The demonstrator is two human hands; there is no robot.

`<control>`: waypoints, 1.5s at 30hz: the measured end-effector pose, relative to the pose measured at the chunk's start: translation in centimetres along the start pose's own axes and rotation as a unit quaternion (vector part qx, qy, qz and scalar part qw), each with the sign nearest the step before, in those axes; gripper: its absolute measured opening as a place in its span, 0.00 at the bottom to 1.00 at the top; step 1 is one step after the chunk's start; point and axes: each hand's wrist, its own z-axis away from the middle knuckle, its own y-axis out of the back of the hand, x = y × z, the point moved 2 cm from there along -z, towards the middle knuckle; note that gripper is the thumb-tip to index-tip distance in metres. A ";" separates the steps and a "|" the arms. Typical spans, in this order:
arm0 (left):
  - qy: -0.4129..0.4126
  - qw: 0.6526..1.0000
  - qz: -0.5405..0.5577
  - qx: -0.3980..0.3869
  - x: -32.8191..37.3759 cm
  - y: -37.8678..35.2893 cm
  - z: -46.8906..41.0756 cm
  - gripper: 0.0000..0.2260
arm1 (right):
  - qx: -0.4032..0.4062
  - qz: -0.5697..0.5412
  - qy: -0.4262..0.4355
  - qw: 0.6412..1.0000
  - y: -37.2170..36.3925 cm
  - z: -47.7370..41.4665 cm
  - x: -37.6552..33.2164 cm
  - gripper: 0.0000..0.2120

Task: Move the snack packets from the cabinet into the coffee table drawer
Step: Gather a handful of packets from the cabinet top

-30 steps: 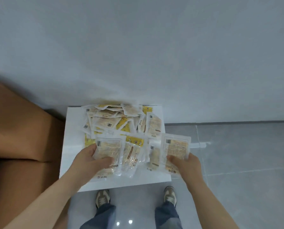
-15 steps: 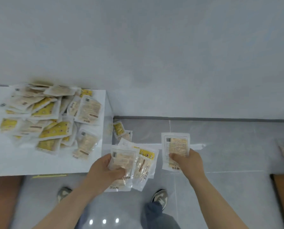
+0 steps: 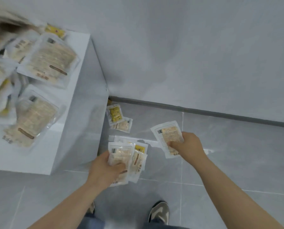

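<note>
Now gripping a fanned bundle of clear plastic snack packets [image 3: 121, 156] in the left hand [image 3: 103, 169], thumb laid across the top packet, fingers curled underneath. Beige fillings mostly, with one yellow label peeking out at the bundle's right edge. Pinching a single clear beige-filled packet [image 3: 167, 134] in the right hand [image 3: 187, 144], thumb on its face, fingers clenched behind, barcode corner pointing far-left. Both loads held out over the glossy grey tiled floor [image 3: 229, 171], apart from each other, just right of the white box-shaped cabinet [image 3: 43, 157]. Up on that cabinet top, far left: a heaped pile of more clear packets [image 3: 47, 58], beige and yellow, overlapping, blurred at the far edge. Down on the tiles beside the cabinet's right wall, near the dark grey skirting strip [image 3: 204, 111]: a small yellow-labelled packet [image 3: 115, 113] overlapping a small beige packet [image 3: 124, 125], both lying loose. Behind it all, plain pale grey wall [image 3: 171, 47]. At the near edge, toe of a grey-and-dark trainer [image 3: 159, 212] under the right arm, blue denim hems alongside.
</note>
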 end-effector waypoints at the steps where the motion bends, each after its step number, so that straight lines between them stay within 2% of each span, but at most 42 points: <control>1: 0.004 1.000 0.009 0.005 -1.1 -0.8 -1.9 0.11 | -0.002 0.012 0.011 1.000 -1.3 -1.8 0.5 0.11; 9: -0.019 0.999 0.034 0.014 -9.1 -6.1 -15.4 0.09 | -0.001 0.089 0.103 0.991 -9.8 -14.5 3.4 0.08; 14: -0.050 0.996 0.070 0.032 -13.3 -8.1 -19.7 0.10 | -0.006 0.121 0.183 0.976 -14.6 -19.3 3.1 0.08; 19: -0.049 0.995 0.077 0.048 -16.1 -7.7 -19.8 0.11 | -0.047 0.131 0.212 0.967 -15.0 -20.7 2.1 0.06; 26: -0.007 0.992 0.098 0.073 -16.5 -6.4 -19.0 0.07 | -0.080 0.160 0.226 0.957 -18.3 -21.3 0.7 0.14; 30: 0.007 0.993 0.104 0.059 -17.9 -6.5 -19.7 0.08 | -0.082 0.179 0.239 0.951 -20.5 -23.4 0.1 0.16; 34: 0.023 0.994 0.098 0.044 -18.8 -6.5 -19.3 0.08 | -0.093 0.158 0.268 0.946 -21.9 -24.7 -1.4 0.13; 39: 0.021 0.995 0.082 0.047 -19.2 -6.0 -19.6 0.08 | -0.143 0.164 0.287 0.933 -25.9 -26.4 -2.6 0.18; 45: 0.025 0.994 0.086 0.055 -19.0 -5.9 -20.4 0.09 | -0.137 0.227 0.312 0.912 -28.4 -27.7 -2.3 0.24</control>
